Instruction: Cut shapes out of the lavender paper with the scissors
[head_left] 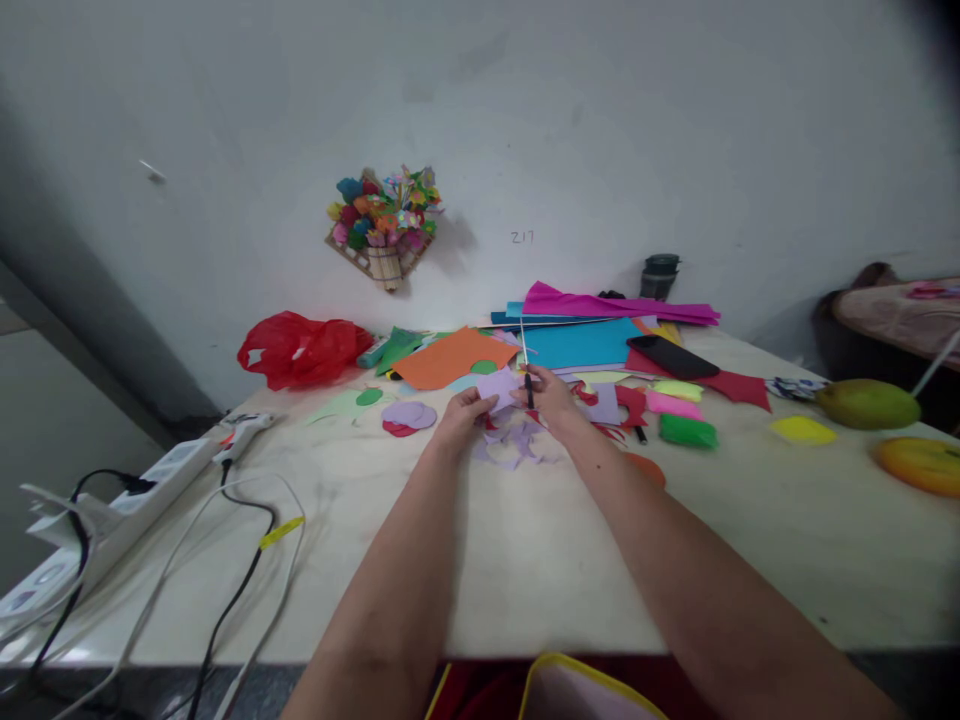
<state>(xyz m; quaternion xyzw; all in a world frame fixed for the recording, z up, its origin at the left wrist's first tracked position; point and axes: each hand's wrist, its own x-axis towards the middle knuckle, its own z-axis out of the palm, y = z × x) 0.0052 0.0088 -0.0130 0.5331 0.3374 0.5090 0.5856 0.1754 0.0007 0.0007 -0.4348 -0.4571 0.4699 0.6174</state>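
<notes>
My left hand (465, 414) pinches a piece of light purple paper (496, 386) above the table. My right hand (553, 398) is closed round a thin black-handled tool (529, 391) at the paper's right edge. A narrow pale part of the tool points away from me; its exact kind is too small to make out. Purple paper scraps (517, 446) lie beneath both hands. Left of my left hand, cut purple circles (409, 413) overlap red circles (397, 429). Red paper offcuts (631, 404) lie to the right of my right hand.
Orange (454, 358) and blue sheets (577, 345) lie behind my hands, with a black phone (671, 356) at their right. A red plastic bag (304, 348) sits back left; a power strip (112, 520) and cables are at left. Green packet (688, 431) and mangoes (866, 403) lie right.
</notes>
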